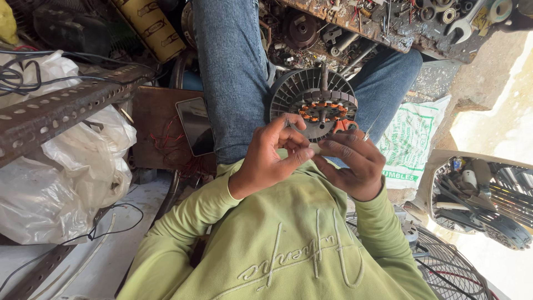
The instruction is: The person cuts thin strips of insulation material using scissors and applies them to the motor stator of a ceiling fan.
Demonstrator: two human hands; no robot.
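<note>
You are holding both hands together just above your lap. Your left hand (266, 158) and your right hand (352, 166) are meeting at the fingertips, pinching a small pale piece (315, 148) between them; what it is cannot be told. A thin wire (371, 126) is rising from your right fingers. Just beyond your hands, a round grey fan motor (312, 105) with copper windings and an upright shaft is resting between your jeans-clad knees. A dark phone (195, 125) is lying to the left of your leg, a white plastic bag (61, 178) further left, and a cluttered table (388, 22) farther away.
</note>
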